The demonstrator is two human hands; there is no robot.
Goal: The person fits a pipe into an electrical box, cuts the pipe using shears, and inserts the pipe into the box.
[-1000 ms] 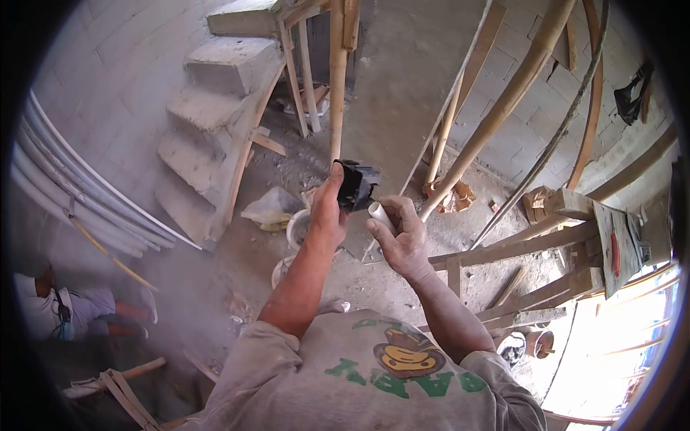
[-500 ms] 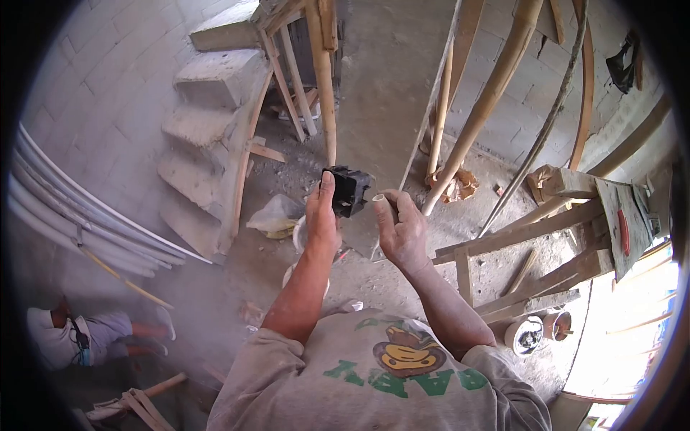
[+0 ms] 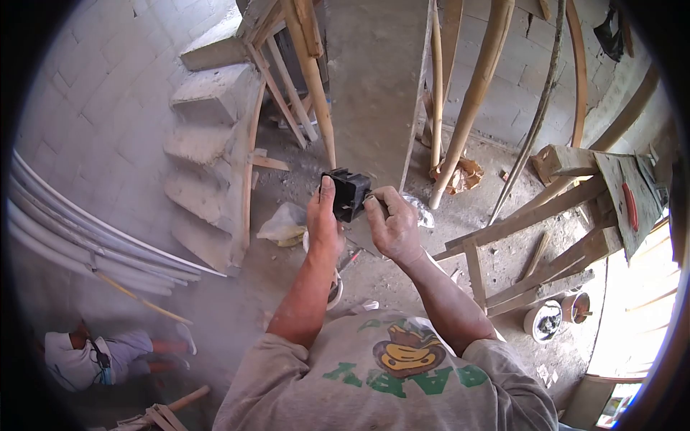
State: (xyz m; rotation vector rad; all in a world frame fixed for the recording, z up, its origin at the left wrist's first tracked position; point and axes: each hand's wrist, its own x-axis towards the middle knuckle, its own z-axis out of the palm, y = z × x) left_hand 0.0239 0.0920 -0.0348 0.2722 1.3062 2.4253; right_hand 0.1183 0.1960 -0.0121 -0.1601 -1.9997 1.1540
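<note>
My left hand (image 3: 325, 215) grips a black plastic electrical box (image 3: 348, 192) from its left side, thumb lying along the rim. The box is held up in front of my chest with its open side tilted toward me. My right hand (image 3: 393, 223) is closed against the box's right side, around a pale plastic pipe whose end showed a moment ago. My fingers now hide that end, so I cannot tell whether it sits inside the box or only touches it.
Concrete steps (image 3: 205, 93) rise on the left, above bundled pale pipes (image 3: 93, 241). Another person (image 3: 108, 355) is at lower left in dusty air. Bamboo poles (image 3: 478, 100) stand ahead. A wooden trestle (image 3: 535, 215) and a bucket (image 3: 544, 321) are on the right.
My right hand has moved left and up to the box, and the pipe end has gone from sight. The left hand keeps its hold. The view has shifted slightly.
</note>
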